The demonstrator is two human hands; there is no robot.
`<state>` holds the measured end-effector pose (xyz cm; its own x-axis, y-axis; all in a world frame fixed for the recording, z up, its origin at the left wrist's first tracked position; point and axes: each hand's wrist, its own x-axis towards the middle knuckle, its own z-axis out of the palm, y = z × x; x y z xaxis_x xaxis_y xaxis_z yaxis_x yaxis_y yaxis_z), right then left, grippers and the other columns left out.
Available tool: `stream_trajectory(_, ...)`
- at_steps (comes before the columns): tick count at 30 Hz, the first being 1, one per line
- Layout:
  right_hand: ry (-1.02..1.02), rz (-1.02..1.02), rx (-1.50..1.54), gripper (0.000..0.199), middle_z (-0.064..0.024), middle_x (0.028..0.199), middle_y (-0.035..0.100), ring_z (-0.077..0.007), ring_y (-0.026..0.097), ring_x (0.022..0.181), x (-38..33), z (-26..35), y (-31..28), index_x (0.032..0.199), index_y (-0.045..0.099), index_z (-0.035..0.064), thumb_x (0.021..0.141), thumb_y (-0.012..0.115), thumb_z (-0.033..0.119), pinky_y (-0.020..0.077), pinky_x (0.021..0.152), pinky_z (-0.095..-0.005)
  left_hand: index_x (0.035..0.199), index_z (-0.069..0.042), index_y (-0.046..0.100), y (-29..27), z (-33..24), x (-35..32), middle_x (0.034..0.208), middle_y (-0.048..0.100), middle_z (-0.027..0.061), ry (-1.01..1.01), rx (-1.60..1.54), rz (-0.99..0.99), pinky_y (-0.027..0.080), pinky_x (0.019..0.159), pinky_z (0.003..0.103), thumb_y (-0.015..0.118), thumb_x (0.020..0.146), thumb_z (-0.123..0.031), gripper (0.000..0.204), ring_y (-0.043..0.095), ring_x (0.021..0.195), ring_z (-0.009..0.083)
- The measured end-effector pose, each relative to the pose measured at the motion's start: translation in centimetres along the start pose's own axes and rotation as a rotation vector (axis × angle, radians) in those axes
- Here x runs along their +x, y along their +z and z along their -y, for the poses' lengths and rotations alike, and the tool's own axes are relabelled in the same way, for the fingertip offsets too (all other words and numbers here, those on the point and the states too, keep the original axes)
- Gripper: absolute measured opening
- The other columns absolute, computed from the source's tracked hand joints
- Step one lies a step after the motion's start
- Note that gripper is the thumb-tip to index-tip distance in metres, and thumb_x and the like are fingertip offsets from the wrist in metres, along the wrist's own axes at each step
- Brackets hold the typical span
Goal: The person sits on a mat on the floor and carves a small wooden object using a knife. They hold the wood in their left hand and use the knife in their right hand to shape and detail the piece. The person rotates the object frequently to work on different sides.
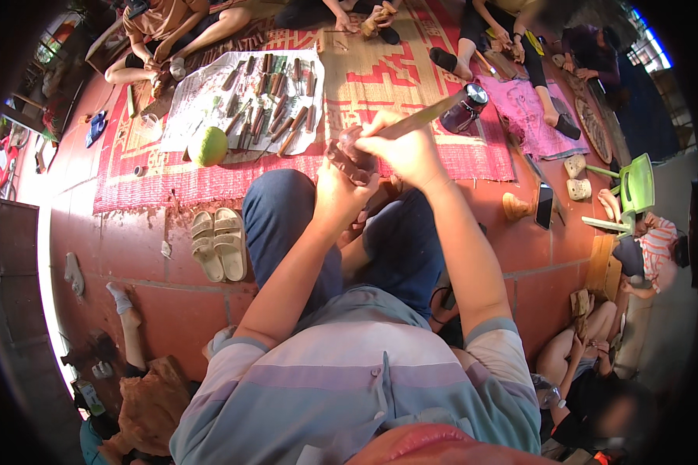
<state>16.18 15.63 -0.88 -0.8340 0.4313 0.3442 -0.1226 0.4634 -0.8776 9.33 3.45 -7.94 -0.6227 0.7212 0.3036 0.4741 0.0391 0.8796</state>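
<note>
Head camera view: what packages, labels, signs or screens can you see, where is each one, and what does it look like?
Phone: dark flat rectangle, screen unlit, propped on the red tile floor to the person's right.
Printed paper sheet: white with grey print, spread on the red woven mat under the wood-handled tools.
No signs or packages can be made out.

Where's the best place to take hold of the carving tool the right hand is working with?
Probably the upper shaft of the carving tool, coming from the person's right. It slants up and away to the right; its lower end is buried in the right hand and pressed against the wooden piece that the left hand steadies.
</note>
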Motion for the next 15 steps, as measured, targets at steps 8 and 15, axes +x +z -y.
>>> stream_trajectory(8, -0.043, -0.042, -0.084, 0.009, -0.0039, 0.072, 0.063, -0.0082, 0.059, 0.068, -1.2, 1.3, 2.0, 0.077, 0.06, -0.0004, 0.076, 0.068, 0.003, 0.0467, 0.062, -0.0244, 0.102, 0.0, 0.057, 0.0, 0.3, 0.2, 0.091, 0.06, 0.0169, -0.023, -0.08, 0.042, 0.047, 0.076, 0.042, 0.069, 0.065, -0.013, 0.042, 0.058, 0.086, 0.0347)
stream_trajectory(15, -0.062, -0.063, -0.038, 0.009, -0.004, 0.076, 0.064, -0.0094, 0.059, 0.066, -0.6, 1.7, 1.4, 0.075, 0.061, 0.0002, 0.075, 0.069, 0.005, 0.0472, 0.061, -0.0261, 0.094, 0.001, 0.058, 0.5, 1.3, -0.2, 0.073, 0.063, 0.0108, 0.044, 0.103, -0.044, 0.049, 0.066, 0.033, 0.07, 0.069, -0.015, 0.031, 0.064, 0.074, 0.022)
